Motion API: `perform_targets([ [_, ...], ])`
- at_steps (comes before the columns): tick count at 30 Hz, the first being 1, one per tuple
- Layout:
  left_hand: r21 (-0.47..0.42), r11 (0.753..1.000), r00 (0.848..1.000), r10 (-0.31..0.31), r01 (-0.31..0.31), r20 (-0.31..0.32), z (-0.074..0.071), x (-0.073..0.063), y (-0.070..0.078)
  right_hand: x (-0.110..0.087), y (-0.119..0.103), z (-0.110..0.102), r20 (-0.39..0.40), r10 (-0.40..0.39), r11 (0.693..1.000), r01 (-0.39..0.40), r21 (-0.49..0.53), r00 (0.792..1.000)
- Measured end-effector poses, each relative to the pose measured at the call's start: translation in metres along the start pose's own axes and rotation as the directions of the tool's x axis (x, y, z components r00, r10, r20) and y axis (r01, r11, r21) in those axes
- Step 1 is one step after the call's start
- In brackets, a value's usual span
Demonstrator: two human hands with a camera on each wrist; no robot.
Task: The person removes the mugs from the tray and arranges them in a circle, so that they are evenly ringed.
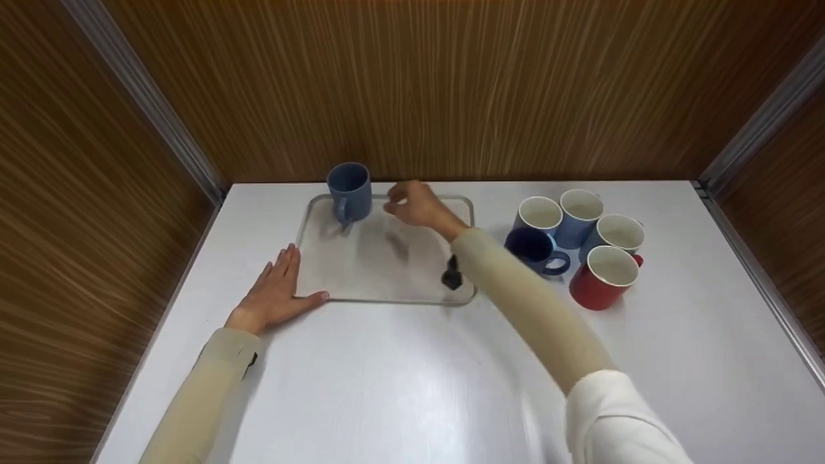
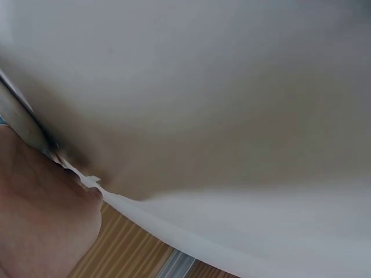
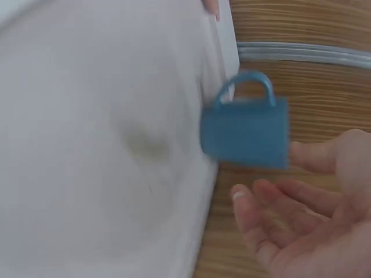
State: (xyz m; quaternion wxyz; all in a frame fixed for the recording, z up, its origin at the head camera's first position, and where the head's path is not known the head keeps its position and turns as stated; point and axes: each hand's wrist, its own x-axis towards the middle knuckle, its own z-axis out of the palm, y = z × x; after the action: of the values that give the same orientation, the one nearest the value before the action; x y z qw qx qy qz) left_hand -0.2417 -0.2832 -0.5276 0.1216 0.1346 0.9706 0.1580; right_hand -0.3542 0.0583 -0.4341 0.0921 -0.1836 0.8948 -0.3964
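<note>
A grey-blue mug (image 1: pixel 351 193) stands upright at the back left corner of a pale rectangular tray (image 1: pixel 387 283), its handle facing the front. My right hand (image 1: pixel 416 205) is over the back of the tray, just right of this mug. In the right wrist view, its fingers (image 3: pixel 255 223) are loosely bent and apart from the blue mug (image 3: pixel 246 132), with nothing in them. My left hand (image 1: pixel 274 293) lies spread at the tray's front left corner, fingers along the left side and thumb at the front edge. Only part of the left hand (image 2: pixel 46 208) shows in the left wrist view.
To the right of the tray several mugs stand grouped: a dark blue mug (image 1: pixel 532 248), a red mug (image 1: pixel 599 283) and blue ones with white insides (image 1: pixel 580 219). A wood-grain panel (image 1: pixel 451 96) rises behind the white table (image 1: pixel 387 386); side panels flank it.
</note>
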Motion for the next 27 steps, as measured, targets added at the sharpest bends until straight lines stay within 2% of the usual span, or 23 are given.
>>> perform_targets([
  [3, -0.005, 1.000, 1.000, 0.001, -0.001, -0.008, 0.000, -0.001, 0.000, 0.010, -0.004, 0.026, 0.000, 0.027, 0.992, -0.027, 0.126, 1.000],
  [5, -0.003, 1.000, 1.000, -0.006, 0.006, -0.008, -0.001, -0.002, 0.000, 0.014, -0.006, 0.041, 0.020, 0.056, 0.971, -0.059, 0.232, 0.998],
  [9, 0.009, 1.000, 1.000, -0.021, 0.020, 0.003, 0.000, -0.002, 0.001, 0.019, -0.008, 0.065, 0.072, 0.114, 0.894, -0.134, 0.428, 0.991],
  [11, 0.007, 1.000, 1.000, -0.020, 0.020, 0.004, 0.001, -0.001, 0.003, 0.020, -0.007, 0.074, 0.076, 0.142, 0.859, -0.161, 0.486, 0.987],
  [15, -0.001, 1.000, 1.000, -0.013, 0.013, 0.003, 0.002, 0.003, 0.005, 0.022, -0.005, 0.087, 0.059, 0.193, 0.803, -0.192, 0.564, 0.979],
  [19, 0.004, 1.000, 1.000, -0.018, 0.018, 0.015, 0.003, 0.003, 0.003, 0.023, -0.005, 0.098, 0.057, 0.212, 0.755, -0.201, 0.624, 0.976],
  [24, -0.002, 1.000, 0.999, -0.026, 0.027, 0.019, 0.002, -0.002, -0.003, 0.023, -0.012, 0.110, 0.031, 0.191, 0.676, -0.154, 0.721, 0.981],
  [27, 0.000, 0.999, 0.999, -0.032, 0.032, 0.013, 0.001, -0.005, -0.005, 0.023, -0.016, 0.116, 0.005, 0.169, 0.643, -0.114, 0.757, 0.986],
])
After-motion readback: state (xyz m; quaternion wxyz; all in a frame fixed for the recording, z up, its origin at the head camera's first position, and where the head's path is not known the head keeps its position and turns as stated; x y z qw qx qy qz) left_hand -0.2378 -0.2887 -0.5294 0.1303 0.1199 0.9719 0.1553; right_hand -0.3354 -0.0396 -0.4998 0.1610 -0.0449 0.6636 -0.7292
